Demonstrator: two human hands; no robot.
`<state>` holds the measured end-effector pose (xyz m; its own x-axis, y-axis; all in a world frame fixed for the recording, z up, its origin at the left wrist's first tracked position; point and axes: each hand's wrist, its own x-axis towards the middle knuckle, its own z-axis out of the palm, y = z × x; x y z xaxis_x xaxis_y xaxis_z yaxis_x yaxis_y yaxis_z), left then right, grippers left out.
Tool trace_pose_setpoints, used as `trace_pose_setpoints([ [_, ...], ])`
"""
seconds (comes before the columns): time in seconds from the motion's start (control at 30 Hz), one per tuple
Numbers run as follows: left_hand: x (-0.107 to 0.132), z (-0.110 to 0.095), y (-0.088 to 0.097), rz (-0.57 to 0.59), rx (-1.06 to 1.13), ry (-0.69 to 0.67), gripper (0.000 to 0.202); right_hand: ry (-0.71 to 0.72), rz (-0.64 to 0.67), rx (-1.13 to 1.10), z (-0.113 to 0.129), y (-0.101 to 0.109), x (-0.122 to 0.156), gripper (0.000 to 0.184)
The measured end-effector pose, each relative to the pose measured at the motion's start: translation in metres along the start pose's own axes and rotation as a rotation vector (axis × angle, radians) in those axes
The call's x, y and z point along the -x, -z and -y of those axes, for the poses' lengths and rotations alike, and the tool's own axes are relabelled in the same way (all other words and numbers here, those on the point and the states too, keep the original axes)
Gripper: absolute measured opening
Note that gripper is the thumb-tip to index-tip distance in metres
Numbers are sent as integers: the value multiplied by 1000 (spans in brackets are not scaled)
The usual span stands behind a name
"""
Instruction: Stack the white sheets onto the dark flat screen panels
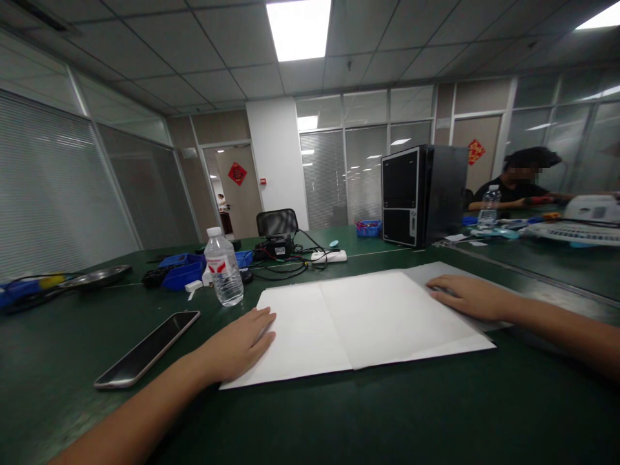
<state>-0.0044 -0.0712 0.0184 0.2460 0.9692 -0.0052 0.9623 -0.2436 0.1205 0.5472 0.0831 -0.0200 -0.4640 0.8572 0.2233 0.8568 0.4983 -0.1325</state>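
A large white sheet of paper [368, 320] lies flat on the dark green table [339, 420], with a crease running down its middle. My left hand [239, 345] rests palm down on the sheet's left edge, fingers stretched out. My right hand [467, 297] lies flat on the sheet's right edge, fingers extended toward the left. Neither hand holds anything.
A phone [148, 349] lies face up left of my left arm. A water bottle [223, 266] stands behind it, with blue trays [181, 271] and cables [285, 258] beyond. A black computer tower [419, 194] stands at the back; another person [520, 184] sits at the far right.
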Motion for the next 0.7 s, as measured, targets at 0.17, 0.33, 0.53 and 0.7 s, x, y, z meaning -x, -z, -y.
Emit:
trace_pose_setpoints([
  [0.17, 1, -1, 1, -1, 7, -2, 74, -15, 14, -2, 1, 1, 1, 70],
  [0.33, 1, -4, 3, 8, 10, 1, 73, -3, 29, 13, 0, 1, 0, 71],
  [0.53, 2, -3, 2, 19, -7, 5, 74, -5, 36, 7, -3, 0, 0, 71],
  [0.7, 1, -3, 1, -18, 18, -22, 73, 1, 42, 13, -2, 1, 0, 72],
])
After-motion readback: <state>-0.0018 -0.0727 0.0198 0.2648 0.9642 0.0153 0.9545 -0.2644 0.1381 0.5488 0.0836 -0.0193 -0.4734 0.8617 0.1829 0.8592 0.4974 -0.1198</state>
